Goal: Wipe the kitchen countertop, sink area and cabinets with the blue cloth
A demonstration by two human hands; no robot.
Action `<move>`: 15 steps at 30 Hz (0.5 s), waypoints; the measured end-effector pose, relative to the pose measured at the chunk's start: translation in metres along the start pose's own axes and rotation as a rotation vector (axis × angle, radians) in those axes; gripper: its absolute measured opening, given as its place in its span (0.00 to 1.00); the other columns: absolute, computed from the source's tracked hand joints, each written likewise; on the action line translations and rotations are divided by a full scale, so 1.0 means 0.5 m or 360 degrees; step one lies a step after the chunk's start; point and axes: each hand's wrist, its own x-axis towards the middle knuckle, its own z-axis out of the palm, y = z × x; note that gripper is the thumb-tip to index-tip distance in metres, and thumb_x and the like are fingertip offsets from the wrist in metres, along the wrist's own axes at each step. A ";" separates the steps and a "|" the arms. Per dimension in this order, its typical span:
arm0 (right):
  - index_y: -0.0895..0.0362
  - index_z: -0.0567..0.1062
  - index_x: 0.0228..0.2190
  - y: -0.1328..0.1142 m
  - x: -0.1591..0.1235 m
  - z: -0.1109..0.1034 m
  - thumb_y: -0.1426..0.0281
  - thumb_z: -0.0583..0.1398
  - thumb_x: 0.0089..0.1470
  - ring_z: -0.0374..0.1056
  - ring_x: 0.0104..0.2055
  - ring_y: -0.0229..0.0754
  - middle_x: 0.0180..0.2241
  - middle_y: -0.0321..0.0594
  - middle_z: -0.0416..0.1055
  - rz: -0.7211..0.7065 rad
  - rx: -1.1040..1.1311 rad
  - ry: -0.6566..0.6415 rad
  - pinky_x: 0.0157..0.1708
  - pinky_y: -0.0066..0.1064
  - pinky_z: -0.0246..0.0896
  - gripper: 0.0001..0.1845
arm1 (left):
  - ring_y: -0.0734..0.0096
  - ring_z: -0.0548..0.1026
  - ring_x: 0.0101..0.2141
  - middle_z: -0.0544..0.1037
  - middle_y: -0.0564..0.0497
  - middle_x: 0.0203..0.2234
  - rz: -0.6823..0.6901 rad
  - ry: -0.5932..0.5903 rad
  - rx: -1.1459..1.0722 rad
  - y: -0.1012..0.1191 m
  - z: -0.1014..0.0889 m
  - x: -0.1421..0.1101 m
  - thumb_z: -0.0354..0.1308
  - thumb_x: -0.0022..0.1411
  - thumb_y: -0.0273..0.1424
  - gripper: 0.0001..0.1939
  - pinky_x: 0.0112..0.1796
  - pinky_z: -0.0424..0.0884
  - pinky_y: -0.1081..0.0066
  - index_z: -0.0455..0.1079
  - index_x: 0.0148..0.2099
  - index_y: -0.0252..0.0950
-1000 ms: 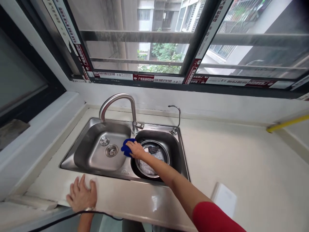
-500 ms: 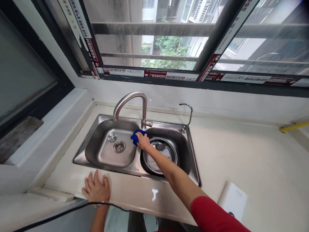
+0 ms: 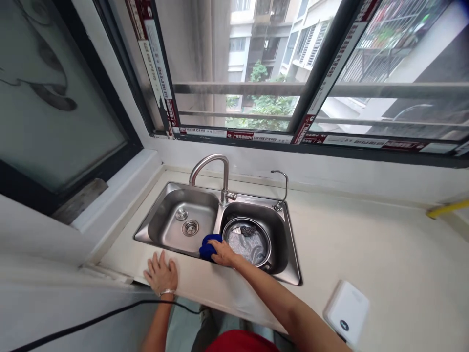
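Along the front rim of the steel sink, near the front end of the divide between basins: blue cloth, one. Lay bunched in loose folds, with no clear long axis; overlapped the rim, perhaps also the near right corner of the left basin, too covered to tell. Was held from its right side by the right hand, with fingers bent over the top and clamped on the fabric. Lay directly ahead of those fingers, roughly in line with the right forearm, slanted in across the counter's front edge. Lay ahead and to the right of the left hand, near but apart.

On the pale counter, by the front edge toward its left end: left hand. Rested palm down, with fingers spread and nothing held. Wore a bracelet at the wrist. Was well clear of the right hand, and the farther of the two from the cloth.

Inside the left basin: drain. Inside the right basin: round pan. Sat just beside the right hand; contact, not readable.

At the sink's back rim: curved faucet; toward its back right corner, small spout.

Right of the sink, toward the counter's front edge: white box. Lay well apart from the cloth.
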 end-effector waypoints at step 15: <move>0.54 0.67 0.59 -0.132 -0.044 -0.101 0.65 0.50 0.61 0.72 0.46 0.44 0.49 0.42 0.76 -0.0132 0.0918 0.0282 0.52 0.40 0.68 0.27 | 0.52 0.64 0.63 0.66 0.36 0.62 -0.0025 -0.1161 -0.2082 0.177 -0.048 -0.002 0.61 0.54 0.59 0.47 0.62 0.66 0.58 0.59 0.66 0.33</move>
